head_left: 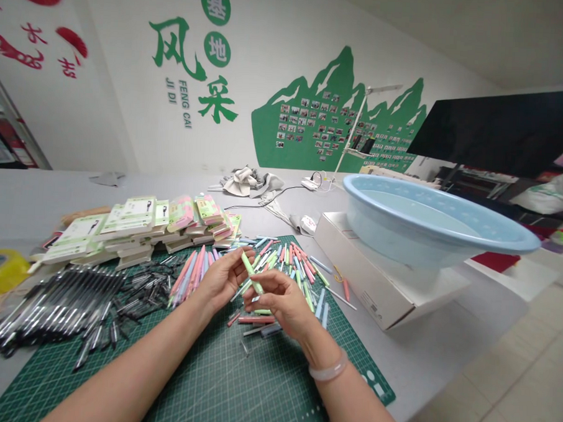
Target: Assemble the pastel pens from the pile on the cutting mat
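A light green pen barrel [251, 273] is held at a slant above the cutting mat [227, 383]. My right hand [284, 301] pinches its lower part between thumb and fingers; a small clear piece shows by the fingertips, too small to name. My left hand [222, 282] is curled palm up, its fingertips closed against the barrel's upper end. Beneath and behind both hands lies a loose heap of pink, green and blue pen barrels [302, 265]. Left of my left hand, pink and lilac barrels [192, 275] lie side by side.
Many black-and-clear pens [67, 301] and black caps [152, 286] lie at the left, near yellow tape [1, 273]. Stacked small boxes [127, 220] stand behind them. At right, a blue basin [430, 224] rests on a white carton [376, 271]. Gloves and cables [282, 205] lie farther back.
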Tool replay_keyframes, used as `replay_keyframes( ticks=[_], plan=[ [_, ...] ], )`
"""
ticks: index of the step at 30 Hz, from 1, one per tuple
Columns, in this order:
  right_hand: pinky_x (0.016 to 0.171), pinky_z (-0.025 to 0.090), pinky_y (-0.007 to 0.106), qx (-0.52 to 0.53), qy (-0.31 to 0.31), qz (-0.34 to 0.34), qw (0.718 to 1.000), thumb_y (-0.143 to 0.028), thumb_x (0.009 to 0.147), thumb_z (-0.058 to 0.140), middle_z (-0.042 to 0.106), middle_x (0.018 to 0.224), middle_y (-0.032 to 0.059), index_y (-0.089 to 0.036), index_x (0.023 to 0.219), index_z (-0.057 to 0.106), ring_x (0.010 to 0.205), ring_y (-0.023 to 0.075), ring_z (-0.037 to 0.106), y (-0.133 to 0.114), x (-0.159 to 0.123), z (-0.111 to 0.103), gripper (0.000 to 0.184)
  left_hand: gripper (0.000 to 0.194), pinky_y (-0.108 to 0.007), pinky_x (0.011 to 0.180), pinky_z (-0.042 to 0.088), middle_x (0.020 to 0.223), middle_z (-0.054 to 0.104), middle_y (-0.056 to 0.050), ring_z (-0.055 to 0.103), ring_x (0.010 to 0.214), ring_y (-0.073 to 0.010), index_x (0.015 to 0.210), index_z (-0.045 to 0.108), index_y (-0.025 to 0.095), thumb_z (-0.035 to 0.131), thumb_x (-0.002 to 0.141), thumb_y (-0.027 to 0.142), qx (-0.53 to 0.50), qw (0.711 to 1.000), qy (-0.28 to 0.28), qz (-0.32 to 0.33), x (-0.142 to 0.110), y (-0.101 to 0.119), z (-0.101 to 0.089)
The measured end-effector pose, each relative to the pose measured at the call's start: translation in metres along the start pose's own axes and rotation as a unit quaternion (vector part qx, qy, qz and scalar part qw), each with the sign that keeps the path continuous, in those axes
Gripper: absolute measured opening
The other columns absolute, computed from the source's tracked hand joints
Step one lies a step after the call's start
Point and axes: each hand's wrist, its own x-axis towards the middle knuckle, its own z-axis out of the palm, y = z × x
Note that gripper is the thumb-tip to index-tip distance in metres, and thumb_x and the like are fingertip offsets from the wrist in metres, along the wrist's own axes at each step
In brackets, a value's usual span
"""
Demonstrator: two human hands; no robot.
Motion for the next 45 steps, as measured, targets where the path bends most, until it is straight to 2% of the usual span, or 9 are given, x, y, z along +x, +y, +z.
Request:
replay_keyframes(
  ticks=[7, 11, 13, 15, 16, 21, 34, 38, 45],
  plan=[
    [0.076, 0.053, 0.039, -0.024, 0.021, -0.006, 0.999, -0.024, 0.069, 0.072, 0.07, 0.081, 0.0046, -0.018, 0.098, 0.065, 0.075, 0.0181, 0.066, 0.0, -0.001, 0.004, 0.03, 0.022, -0.022, 0.065, 0.054, 0.09, 0.07, -0.007, 0.066, 0.076, -0.0137, 0.099, 0.065, 0.015, 0.063, 0.08, 0.025, 0.078, 0.996, -0.049, -0.002, -0.009, 0.004, 0.006],
    [0.067, 0.053, 0.034, -0.04, 0.022, 0.019, 0.999, -0.038, 0.073, 0.069, 0.069, 0.084, 0.0044, -0.024, 0.128, 0.045, 0.068, 0.0171, 0.067, -0.003, 0.002, 0.003, 0.061, 0.037, -0.023, 0.054, 0.049, 0.086, 0.069, -0.008, 0.064, 0.066, -0.0163, 0.106, 0.062, 0.016, 0.065, 0.076, 0.037, 0.326, 0.938, -0.116, -0.004, -0.007, 0.036, 0.002],
    [0.053, 0.05, 0.027, -0.065, 0.098, 0.015, 0.993, -0.05, 0.08, 0.057, 0.067, 0.072, 0.0023, -0.022, 0.127, 0.044, 0.053, 0.0142, 0.062, -0.002, 0.006, -0.004, 0.057, 0.041, -0.024, 0.051, 0.046, 0.082, 0.068, -0.008, 0.064, 0.067, -0.0196, 0.107, 0.06, 0.016, 0.059, 0.077, 0.043, 0.515, 0.852, -0.001, 0.096, 0.002, 0.062, -0.014],
    [0.044, 0.045, 0.022, -0.093, 0.19, 0.001, 0.977, -0.052, 0.078, 0.057, 0.062, 0.061, -0.0006, -0.017, 0.112, 0.052, 0.044, 0.0109, 0.055, 0.0, 0.01, -0.014, 0.048, 0.037, -0.027, 0.058, 0.046, 0.074, 0.069, -0.007, 0.065, 0.066, -0.0218, 0.1, 0.062, 0.016, 0.058, 0.075, 0.044, 0.757, 0.64, 0.091, 0.092, 0.012, 0.086, -0.035],
    [0.042, 0.042, 0.021, -0.098, 0.228, -0.012, 0.969, -0.05, 0.078, 0.059, 0.06, 0.059, -0.0018, -0.017, 0.106, 0.054, 0.043, 0.01, 0.052, 0.0, 0.011, -0.019, 0.044, 0.032, -0.03, 0.062, 0.046, 0.071, 0.069, -0.009, 0.065, 0.07, -0.0262, 0.09, 0.065, 0.015, 0.062, 0.07, 0.04, 0.793, 0.594, 0.107, 0.082, 0.016, 0.095, -0.046],
    [0.044, 0.04, 0.02, -0.095, 0.283, -0.063, 0.952, -0.037, 0.073, 0.064, 0.06, 0.061, -0.0024, -0.017, 0.092, 0.057, 0.046, 0.0085, 0.05, -0.004, 0.013, -0.034, 0.028, 0.024, -0.036, 0.073, 0.043, 0.086, 0.069, -0.018, 0.063, 0.089, -0.0359, 0.079, 0.065, 0.014, 0.062, 0.066, 0.033, 0.855, 0.501, 0.117, 0.066, 0.02, 0.097, -0.077],
    [0.044, 0.037, 0.02, -0.097, 0.343, -0.082, 0.931, -0.028, 0.069, 0.064, 0.059, 0.06, -0.0021, -0.016, 0.088, 0.058, 0.047, 0.0087, 0.049, -0.014, 0.012, -0.038, 0.023, 0.032, -0.036, 0.071, 0.044, 0.097, 0.068, -0.018, 0.061, 0.093, -0.0336, 0.095, 0.062, 0.016, 0.046, 0.08, 0.039, 0.883, 0.443, 0.133, 0.078, 0.005, 0.081, -0.066],
    [0.044, 0.037, 0.02, -0.09, 0.342, -0.082, 0.932, -0.028, 0.067, 0.065, 0.058, 0.059, -0.0024, -0.016, 0.086, 0.058, 0.046, 0.0086, 0.049, -0.014, 0.012, -0.037, 0.023, 0.024, -0.033, 0.074, 0.041, 0.099, 0.068, -0.012, 0.06, 0.094, -0.0292, 0.095, 0.066, 0.021, 0.051, 0.078, 0.031, 0.859, 0.486, 0.08, 0.139, 0.016, 0.072, -0.038],
    [0.044, 0.038, 0.019, -0.095, 0.359, -0.079, 0.925, -0.027, 0.067, 0.064, 0.059, 0.061, -0.0018, -0.016, 0.087, 0.059, 0.047, 0.0085, 0.05, -0.015, 0.012, -0.044, 0.023, 0.015, -0.028, 0.069, 0.038, 0.085, 0.07, -0.008, 0.061, 0.082, -0.0235, 0.074, 0.071, 0.022, 0.058, 0.069, 0.02, 0.844, 0.518, -0.04, 0.135, 0.047, 0.046, -0.006]
  ],
)
